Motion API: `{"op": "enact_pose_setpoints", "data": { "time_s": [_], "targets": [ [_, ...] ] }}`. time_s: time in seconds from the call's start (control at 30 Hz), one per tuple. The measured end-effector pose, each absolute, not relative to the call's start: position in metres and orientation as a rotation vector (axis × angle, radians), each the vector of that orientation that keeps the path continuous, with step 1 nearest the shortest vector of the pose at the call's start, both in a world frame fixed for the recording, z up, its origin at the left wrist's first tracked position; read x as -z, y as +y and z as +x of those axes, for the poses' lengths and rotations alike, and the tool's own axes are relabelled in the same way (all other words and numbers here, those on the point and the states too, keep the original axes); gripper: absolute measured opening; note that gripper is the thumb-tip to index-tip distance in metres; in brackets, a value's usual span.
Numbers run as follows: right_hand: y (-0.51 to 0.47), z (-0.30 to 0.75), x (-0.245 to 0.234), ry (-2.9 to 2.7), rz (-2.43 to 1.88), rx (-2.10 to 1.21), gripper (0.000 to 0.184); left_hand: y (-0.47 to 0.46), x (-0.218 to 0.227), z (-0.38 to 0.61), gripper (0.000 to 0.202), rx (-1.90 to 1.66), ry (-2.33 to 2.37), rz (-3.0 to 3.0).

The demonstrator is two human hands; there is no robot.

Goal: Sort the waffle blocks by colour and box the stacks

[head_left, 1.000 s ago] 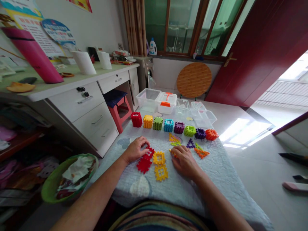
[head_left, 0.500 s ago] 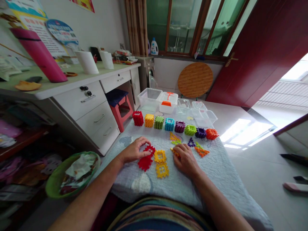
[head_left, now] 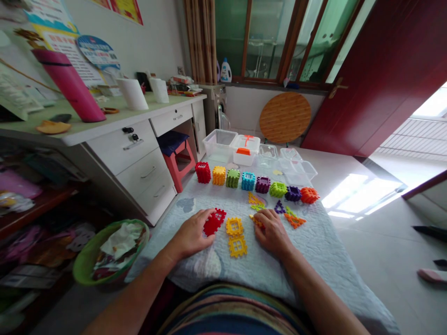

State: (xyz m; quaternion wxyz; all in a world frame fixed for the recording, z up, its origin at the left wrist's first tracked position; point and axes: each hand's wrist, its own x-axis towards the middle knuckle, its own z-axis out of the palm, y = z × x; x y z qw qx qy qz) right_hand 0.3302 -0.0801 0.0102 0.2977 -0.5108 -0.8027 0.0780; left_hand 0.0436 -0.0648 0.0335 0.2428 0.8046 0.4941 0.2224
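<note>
My left hand [head_left: 193, 232] lies on the quilted cloth [head_left: 314, 251] with its fingers closed on red square block pieces [head_left: 213, 222]. My right hand [head_left: 274, 230] rests palm down, its fingertips pinched on a small yellow-orange piece [head_left: 254, 219]. Between the hands lie two yellow square pieces [head_left: 235, 236]. Beyond them are small triangle pieces [head_left: 277, 209] in yellow, green, purple and orange. A row of several assembled cubes [head_left: 254, 183] runs from a red cube [head_left: 203, 172] at the left to an orange one [head_left: 309, 195] at the right.
Clear plastic boxes [head_left: 244, 150] stand behind the cube row. A white desk with drawers [head_left: 139, 153] and a red stool [head_left: 176, 156] are at the left. A green basket [head_left: 108, 249] of scraps sits low left. A dark red door [head_left: 384, 70] is at the right.
My left hand has drawn the red pieces together and now covers part of them, one tilted up. The right hand has barely moved. The camera shifted slightly.
</note>
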Motion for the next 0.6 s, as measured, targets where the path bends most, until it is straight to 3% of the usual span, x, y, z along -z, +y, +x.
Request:
{"op": "enact_pose_setpoints", "data": {
  "time_s": [0.17, 0.43, 0.6],
  "targets": [
    [-0.081, 0.33, -0.011, -2.137, -1.365, -0.218, 0.022, -0.043, -0.05, 0.041, 0.04, -0.677, 1.355, 1.989],
    [-0.08, 0.331, -0.009, -2.127, -1.357, -0.197, 0.022, 0.02, -0.047, 0.079, 0.032, -0.681, 1.192, 2.137],
    [-0.08, 0.331, -0.011, -2.122, -1.372, -0.198, 0.021, 0.041, -0.037, 0.106, 0.029, -0.425, 1.096, 2.24]
  ]
}}
